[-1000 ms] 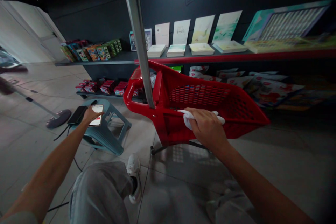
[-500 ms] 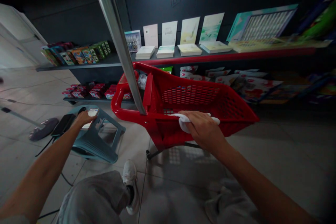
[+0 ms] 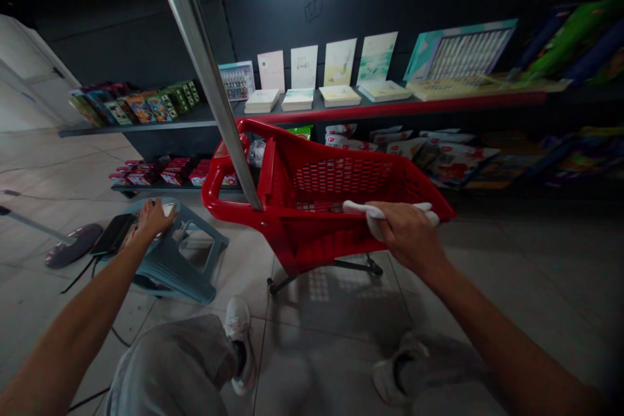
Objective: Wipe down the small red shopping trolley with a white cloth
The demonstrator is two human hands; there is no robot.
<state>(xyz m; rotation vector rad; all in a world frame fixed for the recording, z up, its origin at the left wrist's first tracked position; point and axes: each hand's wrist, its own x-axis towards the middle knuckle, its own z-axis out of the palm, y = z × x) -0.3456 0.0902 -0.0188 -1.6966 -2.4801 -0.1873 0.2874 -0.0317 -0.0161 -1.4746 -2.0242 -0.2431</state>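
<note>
My right hand grips a white cloth against the near top rim of a red plastic shopping cart, towards the rim's right end. The cart stands on a tiled floor, tilted in the wide view, with its mesh sides and wheeled base showing. My left hand lies over a smartphone, which rests on a blue-grey plastic stool and is mostly covered by my fingers. A black power bank lies beside the hand on the stool.
A steel pole rises in front of the cart. Dark shelves behind it hold books, cards and boxes, with packaged goods below. A round stand base and black cables lie on the floor at left. My knee and white sneakers show below.
My right hand has slid the cloth rightward along the cart rim. The left hand remains on the phone, and the whole scene has shifted slightly left in view.
</note>
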